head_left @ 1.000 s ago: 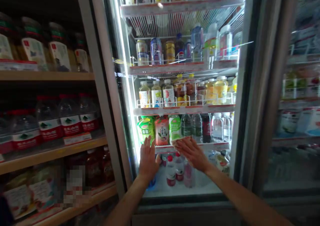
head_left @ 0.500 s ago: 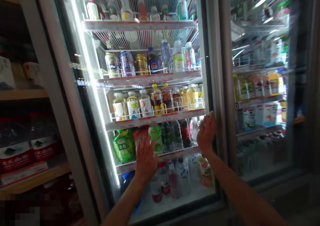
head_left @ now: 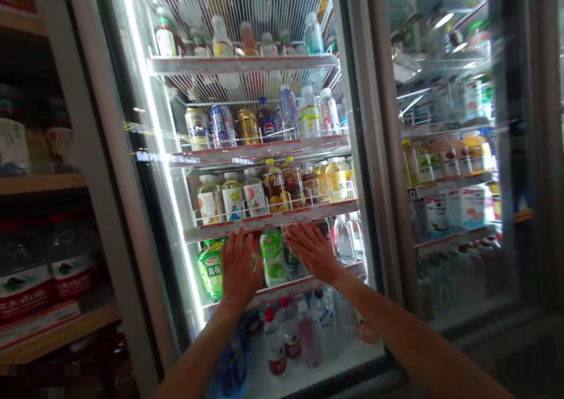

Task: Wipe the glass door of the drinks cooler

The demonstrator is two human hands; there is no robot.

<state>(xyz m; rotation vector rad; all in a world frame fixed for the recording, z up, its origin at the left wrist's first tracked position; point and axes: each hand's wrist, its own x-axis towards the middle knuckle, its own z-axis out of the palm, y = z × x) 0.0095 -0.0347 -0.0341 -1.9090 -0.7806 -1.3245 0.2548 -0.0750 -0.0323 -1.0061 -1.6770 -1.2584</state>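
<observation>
My left hand [head_left: 239,270] is raised with its fingers stretched out, in front of the lower shelf, beside a green jug-shaped bottle [head_left: 211,270]. To its right, my right hand [head_left: 314,251] points its extended fingers leftward, covering part of some dark bottles. Between the hands shows a green-and-white bottle [head_left: 273,257]. Neither hand holds anything. Both are in front of a lit drinks fridge [head_left: 264,215] with reflections across its glass; I cannot tell whether the fingers touch the glass.
Juice bottles [head_left: 232,196], cans [head_left: 222,124] and other drinks fill the shelves above. Red-capped bottles [head_left: 275,340] stand at the fridge bottom. A metal door frame [head_left: 374,123] separates a second fridge on the right. Wooden shelves [head_left: 57,331] with large bottles are at the left.
My right hand has moved left from the fridge's right door edge to the front of the lower shelf. My left hand has shifted slightly left in view. The view has tilted up a little.
</observation>
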